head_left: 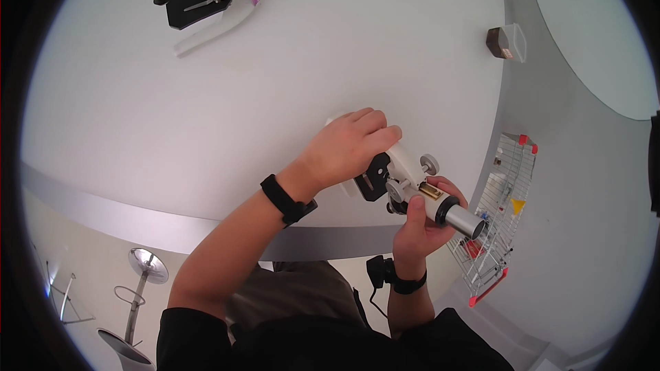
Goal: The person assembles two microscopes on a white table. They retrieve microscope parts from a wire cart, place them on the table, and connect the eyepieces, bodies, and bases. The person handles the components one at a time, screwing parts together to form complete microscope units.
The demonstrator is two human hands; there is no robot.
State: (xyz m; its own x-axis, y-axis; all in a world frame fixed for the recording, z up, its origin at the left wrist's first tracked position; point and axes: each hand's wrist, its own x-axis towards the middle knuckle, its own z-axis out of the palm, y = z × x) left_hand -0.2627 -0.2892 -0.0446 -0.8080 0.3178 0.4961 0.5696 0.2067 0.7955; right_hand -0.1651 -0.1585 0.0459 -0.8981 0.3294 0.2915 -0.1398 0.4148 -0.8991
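A white microscope (pixel 405 162) lies tilted near the table's front edge, its silver eyepiece tube (pixel 465 221) pointing to the lower right. My left hand (pixel 352 143) is closed over its upper left part; the fingertips curl out of sight behind it. On the tube side, my right hand (pixel 425 230) grips the white body just above the eyepiece, thumb on the near side and fingers round the far side. Between the hands show the black stage (pixel 375 177), round focus knobs (pixel 430 163) and a brass-coloured strip (pixel 431 191) in the body.
Another microscope (pixel 199 0) stands at the far left of the white table (pixel 275 82). A clear plastic box (pixel 512 42) with something brown sits at the right edge. Beyond that edge is a wire basket (pixel 505 199) with red corners. Metal stools (pixel 148 266) are at the lower left.
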